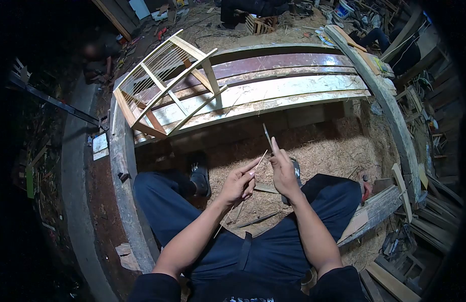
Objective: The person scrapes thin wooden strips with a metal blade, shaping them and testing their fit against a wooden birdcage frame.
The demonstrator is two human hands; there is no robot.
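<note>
My left hand [238, 185] is closed around a thin wooden stick [263, 157], whose tip sticks up past the fingers. The stick's lower end seems to run down below the wrist. Close beside it, my right hand [284, 173] grips a knife [266, 133], with the narrow blade pointing up and away and the index finger stretched along it; the handle is hidden in the palm. Ahead on the left, a wooden frame [165, 88] strung with thin parallel rods, like a cage part, rests tilted on a plank bench [293, 90].
Thick beams stand on the left [124, 186] and right [389, 105] of my legs. Wood shavings [333, 151] cover the ground. Planks [369, 216] lie at my right. Another person's dark-clothed legs [248, 7] are at the far side, near a small slatted wooden box [261, 24].
</note>
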